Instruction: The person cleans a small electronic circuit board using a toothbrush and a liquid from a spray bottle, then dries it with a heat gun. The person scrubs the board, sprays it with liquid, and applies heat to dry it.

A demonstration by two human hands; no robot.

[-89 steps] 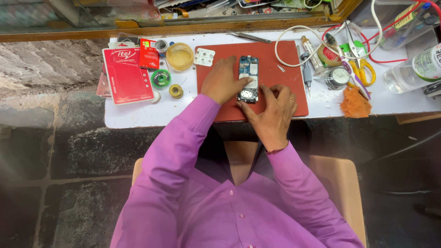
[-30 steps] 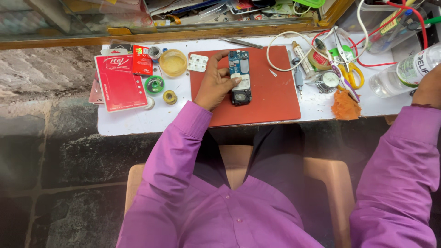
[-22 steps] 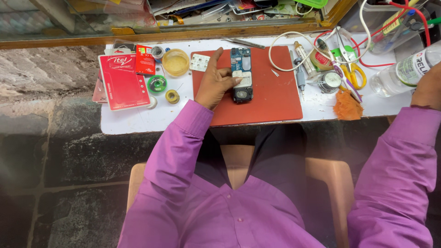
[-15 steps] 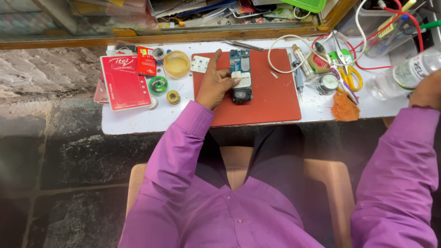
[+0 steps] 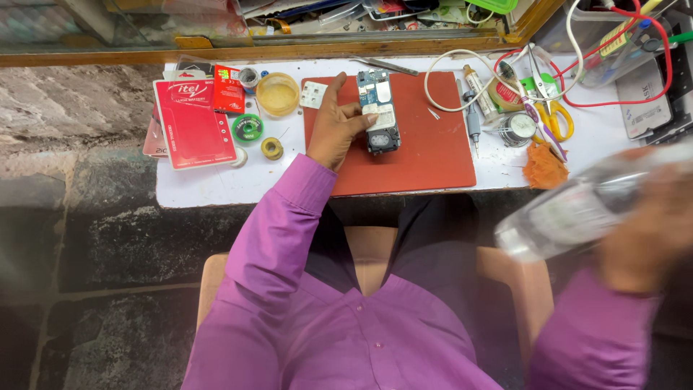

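The left hand (image 5: 333, 126) lies flat on the red mat (image 5: 426, 155), arm stretched out in a purple sleeve. Its thumb and fingers press the side of an opened phone (image 5: 379, 112), holding it still without closing around it. The phone is long and thin, with bare boards and shiny metal parts showing, and it lies near the top of the mat. The right hand (image 5: 646, 231) is lifted up close to the camera and looks blurry. It is wrapped around a clear plastic bottle (image 5: 577, 209), tipped sideways.
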